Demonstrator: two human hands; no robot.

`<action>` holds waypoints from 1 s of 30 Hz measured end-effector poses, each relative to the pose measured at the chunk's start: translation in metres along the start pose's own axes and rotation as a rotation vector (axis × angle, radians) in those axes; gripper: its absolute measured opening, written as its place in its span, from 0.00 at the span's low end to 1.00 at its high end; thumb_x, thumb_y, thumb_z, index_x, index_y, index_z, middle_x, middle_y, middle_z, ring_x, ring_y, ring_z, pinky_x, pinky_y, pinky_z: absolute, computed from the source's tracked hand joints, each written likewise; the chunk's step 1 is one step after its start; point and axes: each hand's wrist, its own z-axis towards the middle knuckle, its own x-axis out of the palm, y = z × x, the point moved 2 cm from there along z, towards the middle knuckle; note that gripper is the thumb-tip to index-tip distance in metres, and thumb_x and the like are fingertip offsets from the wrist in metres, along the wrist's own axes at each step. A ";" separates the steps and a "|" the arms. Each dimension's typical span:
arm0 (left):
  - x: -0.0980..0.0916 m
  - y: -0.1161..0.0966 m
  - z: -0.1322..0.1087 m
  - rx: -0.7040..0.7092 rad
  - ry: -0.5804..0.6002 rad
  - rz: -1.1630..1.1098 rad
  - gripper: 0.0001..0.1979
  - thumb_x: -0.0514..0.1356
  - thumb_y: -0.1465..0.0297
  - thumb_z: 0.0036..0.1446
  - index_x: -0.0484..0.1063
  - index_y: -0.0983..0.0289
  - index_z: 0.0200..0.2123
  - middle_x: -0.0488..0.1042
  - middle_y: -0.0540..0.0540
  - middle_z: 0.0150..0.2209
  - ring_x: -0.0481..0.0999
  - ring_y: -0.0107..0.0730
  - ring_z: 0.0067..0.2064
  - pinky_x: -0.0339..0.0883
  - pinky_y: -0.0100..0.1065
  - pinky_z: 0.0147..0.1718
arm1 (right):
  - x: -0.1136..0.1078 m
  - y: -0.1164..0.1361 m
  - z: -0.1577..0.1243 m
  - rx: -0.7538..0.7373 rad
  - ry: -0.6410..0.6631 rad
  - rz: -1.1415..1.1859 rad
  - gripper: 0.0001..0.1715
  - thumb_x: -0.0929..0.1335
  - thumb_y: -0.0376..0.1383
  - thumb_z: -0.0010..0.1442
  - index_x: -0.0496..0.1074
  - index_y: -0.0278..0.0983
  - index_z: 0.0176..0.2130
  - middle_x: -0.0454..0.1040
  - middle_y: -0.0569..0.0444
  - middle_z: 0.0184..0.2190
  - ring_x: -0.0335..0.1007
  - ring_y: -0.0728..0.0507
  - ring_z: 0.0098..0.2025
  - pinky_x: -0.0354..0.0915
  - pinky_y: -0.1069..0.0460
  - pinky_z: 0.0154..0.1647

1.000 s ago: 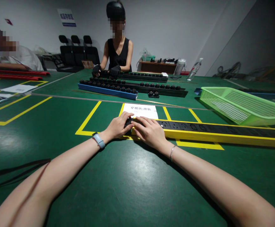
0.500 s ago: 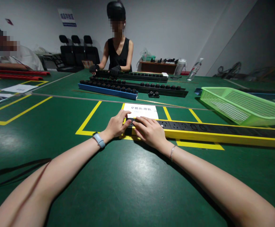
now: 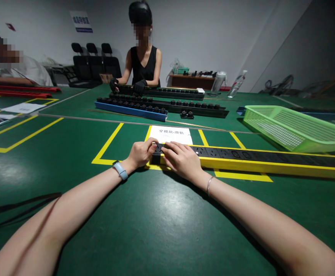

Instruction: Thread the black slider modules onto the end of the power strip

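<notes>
A long power strip, with a yellow rail and a row of black sockets along its top, runs from the middle of the table to the right. At its left end, a black socket module sticks out past the yellow rail. My left hand is closed at that module, its index finger curled near the top and its thumb against the end. Draped over the strip just to the right, my right hand grips it, fingers on top and thumb at the near side. The undersides of my fingers are hidden.
A paper label lies behind the strip. Farther back are a blue rail, black rails with sockets and a co-worker in black gloves. A green basket stands at right; another person leans in at far left.
My left index finger has curled in and the hand has closed at the strip's end; before, its thumb and finger were spread wider. The right hand and the strip look unmoved.
</notes>
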 end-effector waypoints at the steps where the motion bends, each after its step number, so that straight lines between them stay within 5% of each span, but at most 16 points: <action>1: -0.001 -0.001 0.000 0.004 -0.015 -0.002 0.21 0.41 0.60 0.68 0.70 0.64 0.40 0.73 0.50 0.23 0.71 0.25 0.22 0.58 0.26 0.23 | 0.000 0.000 0.000 0.000 -0.003 0.002 0.19 0.63 0.39 0.65 0.69 0.37 0.53 0.70 0.45 0.55 0.63 0.38 0.56 0.62 0.44 0.51; 19: 0.000 -0.004 0.001 0.191 -0.009 -0.058 0.14 0.45 0.63 0.67 0.66 0.64 0.43 0.76 0.51 0.28 0.75 0.28 0.25 0.63 0.28 0.26 | -0.002 0.000 -0.001 0.064 -0.075 0.043 0.24 0.62 0.41 0.65 0.61 0.36 0.58 0.66 0.45 0.58 0.62 0.39 0.57 0.62 0.45 0.55; 23: 0.001 -0.004 0.001 0.210 0.009 -0.051 0.14 0.46 0.62 0.66 0.66 0.64 0.37 0.74 0.51 0.25 0.73 0.28 0.24 0.62 0.28 0.26 | -0.003 -0.001 -0.002 0.039 -0.112 0.038 0.25 0.63 0.40 0.63 0.62 0.36 0.57 0.66 0.43 0.56 0.61 0.38 0.57 0.62 0.44 0.55; 30: 0.001 -0.006 0.000 0.203 0.095 -0.037 0.16 0.46 0.62 0.65 0.65 0.63 0.31 0.70 0.50 0.23 0.70 0.28 0.23 0.60 0.29 0.26 | -0.003 0.003 -0.008 -0.156 -0.248 0.136 0.16 0.62 0.33 0.61 0.67 0.38 0.50 0.73 0.48 0.41 0.68 0.44 0.42 0.65 0.47 0.42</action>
